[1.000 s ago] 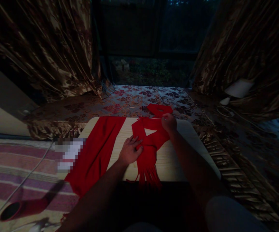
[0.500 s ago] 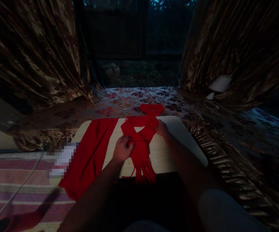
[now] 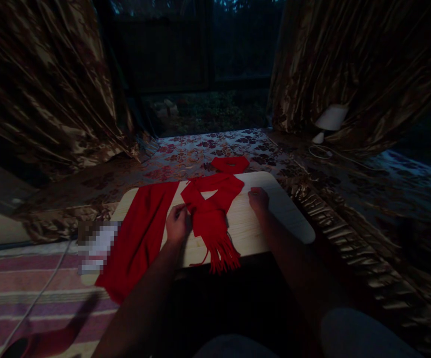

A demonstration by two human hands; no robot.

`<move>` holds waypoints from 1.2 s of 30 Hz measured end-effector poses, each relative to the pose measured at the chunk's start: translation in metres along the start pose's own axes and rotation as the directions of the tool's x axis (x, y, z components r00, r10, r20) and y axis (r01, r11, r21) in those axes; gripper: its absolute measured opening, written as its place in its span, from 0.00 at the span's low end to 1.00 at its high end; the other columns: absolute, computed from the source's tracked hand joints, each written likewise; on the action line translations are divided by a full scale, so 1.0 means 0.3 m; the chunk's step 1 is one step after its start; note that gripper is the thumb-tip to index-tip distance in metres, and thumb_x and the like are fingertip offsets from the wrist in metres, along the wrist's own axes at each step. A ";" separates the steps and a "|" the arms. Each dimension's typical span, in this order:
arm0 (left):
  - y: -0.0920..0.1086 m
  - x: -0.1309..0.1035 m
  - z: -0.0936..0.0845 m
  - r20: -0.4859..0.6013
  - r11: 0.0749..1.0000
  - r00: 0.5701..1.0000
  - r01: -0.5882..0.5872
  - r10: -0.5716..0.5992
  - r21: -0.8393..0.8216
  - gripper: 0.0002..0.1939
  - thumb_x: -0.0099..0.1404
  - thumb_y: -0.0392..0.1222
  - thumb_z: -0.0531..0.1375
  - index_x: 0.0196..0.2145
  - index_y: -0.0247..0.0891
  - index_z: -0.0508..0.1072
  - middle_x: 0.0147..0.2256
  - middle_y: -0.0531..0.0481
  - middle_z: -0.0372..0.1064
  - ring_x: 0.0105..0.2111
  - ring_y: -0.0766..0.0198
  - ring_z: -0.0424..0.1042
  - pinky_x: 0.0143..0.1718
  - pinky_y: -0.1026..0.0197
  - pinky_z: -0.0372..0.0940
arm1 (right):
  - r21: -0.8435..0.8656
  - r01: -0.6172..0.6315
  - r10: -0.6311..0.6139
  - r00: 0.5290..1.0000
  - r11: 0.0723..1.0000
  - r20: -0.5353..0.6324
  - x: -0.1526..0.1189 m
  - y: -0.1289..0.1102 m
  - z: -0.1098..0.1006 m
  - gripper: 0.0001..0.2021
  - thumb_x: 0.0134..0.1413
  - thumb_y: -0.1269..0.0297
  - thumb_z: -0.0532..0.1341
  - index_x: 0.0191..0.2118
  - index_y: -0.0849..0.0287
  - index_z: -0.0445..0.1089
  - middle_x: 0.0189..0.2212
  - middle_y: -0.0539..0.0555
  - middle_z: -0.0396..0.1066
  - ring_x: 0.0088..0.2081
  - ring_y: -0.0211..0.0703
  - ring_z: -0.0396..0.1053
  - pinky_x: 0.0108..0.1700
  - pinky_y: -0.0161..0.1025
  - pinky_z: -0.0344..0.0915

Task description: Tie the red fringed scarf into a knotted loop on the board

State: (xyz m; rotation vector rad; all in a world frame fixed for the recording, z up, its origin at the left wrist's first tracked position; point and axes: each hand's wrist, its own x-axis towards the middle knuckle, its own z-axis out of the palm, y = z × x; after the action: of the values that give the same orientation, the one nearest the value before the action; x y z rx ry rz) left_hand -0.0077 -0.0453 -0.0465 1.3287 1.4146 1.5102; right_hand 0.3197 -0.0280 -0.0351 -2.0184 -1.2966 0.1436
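A red fringed scarf (image 3: 211, 215) is looped on the pale wooden table (image 3: 286, 214), its fringe over the near edge. Just left of it is my left hand (image 3: 178, 223), fingers curled; whether it pinches anything is too dark to tell. My right hand (image 3: 259, 200) is closed with nothing visible in it, above the bare wood right of the scarf. Another red cloth (image 3: 140, 233) lies along the left side of the table and hangs over its near edge. Behind the table, a smaller red piece (image 3: 230, 164) rests on the patterned cover.
A small white lamp (image 3: 331, 118) with a cord stands on the patterned cover (image 3: 185, 149) at the back right. Long curtains (image 3: 51, 74) frame the dark window. A striped cloth (image 3: 40, 293) and a red tubular object (image 3: 47, 343) are at the lower left.
My right hand has let go of the scarf's right side and moved off to the right. My left hand has come off the scarf to its left, its fingers now curled. The view has shifted slightly.
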 end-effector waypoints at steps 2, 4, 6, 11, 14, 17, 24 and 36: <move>-0.003 0.016 -0.021 -0.088 0.953 0.984 0.123 -0.153 -0.276 0.11 0.59 0.44 0.60 0.40 0.41 0.73 0.41 0.46 0.76 0.42 0.59 0.76 0.45 0.53 0.72 | -0.025 -0.031 0.031 1.000 0.999 -0.005 -0.036 0.028 -0.029 0.18 0.58 0.69 0.53 0.49 0.64 0.75 0.45 0.62 0.78 0.45 0.48 0.75 0.49 0.40 0.68; 0.002 0.028 -0.037 -0.079 0.871 0.965 0.189 -0.250 -0.453 0.11 0.57 0.42 0.60 0.39 0.42 0.70 0.39 0.48 0.75 0.39 0.61 0.77 0.42 0.56 0.72 | -0.061 -0.012 0.014 1.000 0.998 0.021 -0.059 0.042 -0.047 0.17 0.58 0.70 0.54 0.48 0.65 0.76 0.45 0.62 0.78 0.46 0.48 0.74 0.51 0.39 0.66; 0.010 0.034 -0.045 -0.054 0.821 0.955 0.220 -0.291 -0.527 0.11 0.57 0.40 0.60 0.39 0.41 0.69 0.35 0.49 0.73 0.37 0.62 0.77 0.40 0.56 0.73 | -0.112 0.037 -0.030 0.998 0.993 0.061 -0.069 0.044 -0.051 0.16 0.58 0.69 0.55 0.47 0.65 0.77 0.44 0.61 0.78 0.45 0.48 0.74 0.51 0.39 0.65; 0.026 0.035 -0.040 -0.066 0.804 0.950 0.220 -0.305 -0.552 0.11 0.58 0.43 0.58 0.39 0.40 0.68 0.35 0.48 0.72 0.33 0.61 0.76 0.36 0.57 0.73 | -0.194 0.136 -0.122 0.989 0.971 0.086 -0.068 0.037 -0.036 0.14 0.58 0.70 0.56 0.44 0.64 0.78 0.44 0.61 0.78 0.45 0.48 0.72 0.50 0.39 0.63; 0.022 0.032 -0.033 -0.055 0.823 0.953 0.228 -0.298 -0.520 0.12 0.58 0.44 0.59 0.40 0.40 0.68 0.36 0.47 0.73 0.31 0.62 0.76 0.34 0.58 0.72 | -0.207 0.144 -0.127 0.988 0.968 0.093 -0.067 0.043 -0.031 0.14 0.59 0.69 0.56 0.43 0.63 0.79 0.42 0.61 0.78 0.44 0.48 0.72 0.48 0.39 0.63; 0.005 0.027 -0.022 -0.039 0.875 0.963 0.224 -0.266 -0.428 0.14 0.57 0.45 0.61 0.41 0.39 0.69 0.35 0.48 0.73 0.29 0.64 0.75 0.32 0.61 0.70 | -0.206 0.134 -0.120 0.989 0.969 0.081 -0.063 0.050 -0.030 0.14 0.58 0.68 0.55 0.41 0.63 0.79 0.41 0.61 0.78 0.42 0.49 0.72 0.46 0.39 0.63; -0.027 0.017 -0.011 -0.056 0.927 0.975 0.183 -0.213 -0.328 0.14 0.58 0.46 0.64 0.41 0.39 0.71 0.36 0.50 0.73 0.29 0.68 0.73 0.30 0.66 0.68 | -0.180 0.115 -0.101 0.991 0.977 0.084 -0.055 0.059 -0.028 0.14 0.58 0.68 0.55 0.40 0.62 0.79 0.38 0.60 0.78 0.40 0.49 0.72 0.44 0.39 0.63; -0.003 -0.009 -0.011 -0.037 0.961 0.996 -0.072 0.085 0.266 0.10 0.61 0.40 0.59 0.39 0.38 0.78 0.38 0.45 0.78 0.40 0.56 0.76 0.48 0.54 0.69 | -0.133 0.092 -0.081 0.993 0.987 0.083 -0.057 0.069 -0.031 0.13 0.58 0.64 0.56 0.38 0.60 0.79 0.37 0.60 0.78 0.40 0.48 0.72 0.45 0.39 0.64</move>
State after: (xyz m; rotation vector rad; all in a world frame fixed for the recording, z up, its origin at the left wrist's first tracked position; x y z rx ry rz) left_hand -0.0103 -0.0487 -0.0476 1.5321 1.6577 1.4492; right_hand 0.3311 -0.0518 -0.0459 -2.0844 -1.4762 0.0946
